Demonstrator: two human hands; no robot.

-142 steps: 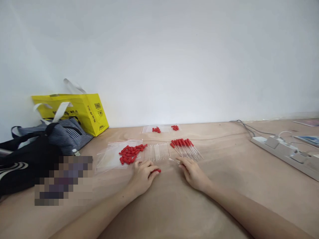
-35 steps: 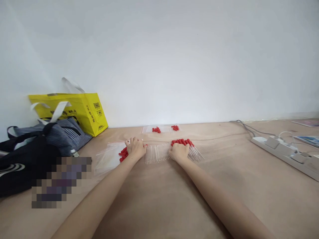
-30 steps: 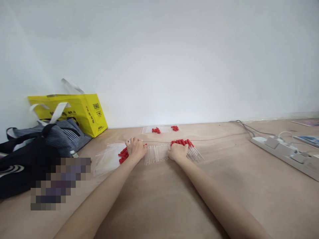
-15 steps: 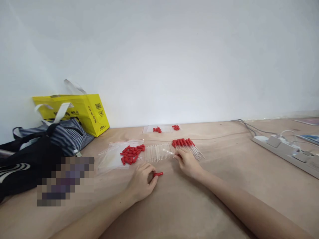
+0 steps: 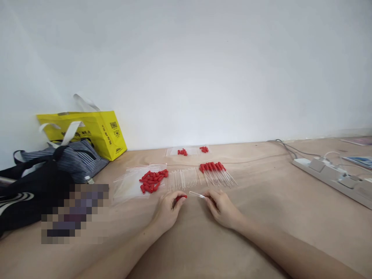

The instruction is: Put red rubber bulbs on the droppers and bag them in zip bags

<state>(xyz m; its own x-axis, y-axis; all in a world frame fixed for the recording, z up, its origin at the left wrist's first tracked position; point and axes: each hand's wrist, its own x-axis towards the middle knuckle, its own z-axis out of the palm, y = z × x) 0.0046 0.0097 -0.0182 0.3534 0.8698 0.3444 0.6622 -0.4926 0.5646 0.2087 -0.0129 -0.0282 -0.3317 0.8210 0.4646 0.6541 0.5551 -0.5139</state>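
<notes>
Both grips are in use on the near side of the tube row [image 5: 183, 179], which I take as the landmark for all positions. Left hand [image 5: 167, 208]: I read a pinch grip, thumb and forefinger closed on one red bulb [image 5: 185, 197]; the fingers cover part of it. Right hand [image 5: 223, 209]: I read a second pinch grip, closed on the end of one clear tube [image 5: 196, 194]. The free end of this tube points toward the bulb. The two parts are near each other, not touching. Both hands sit low over the table [image 5: 186, 244].

Containers: a clear zip bag [image 5: 126, 186] lies flat to the left of the tube row. A bulb pile [image 5: 152, 181] rests on the end of it nearest the row. Beyond the row, a second clear bag [image 5: 171, 151] accompanies two small red clusters [image 5: 182, 152] with thin tubes between them; I cannot tell whether these are inside or on top. A yellow bag [image 5: 114, 145] stands well to the left of the row; I cannot see its contents. Immediately right of the row, a fan of red-topped droppers [image 5: 214, 167] lies with its tips toward the near side.
</notes>
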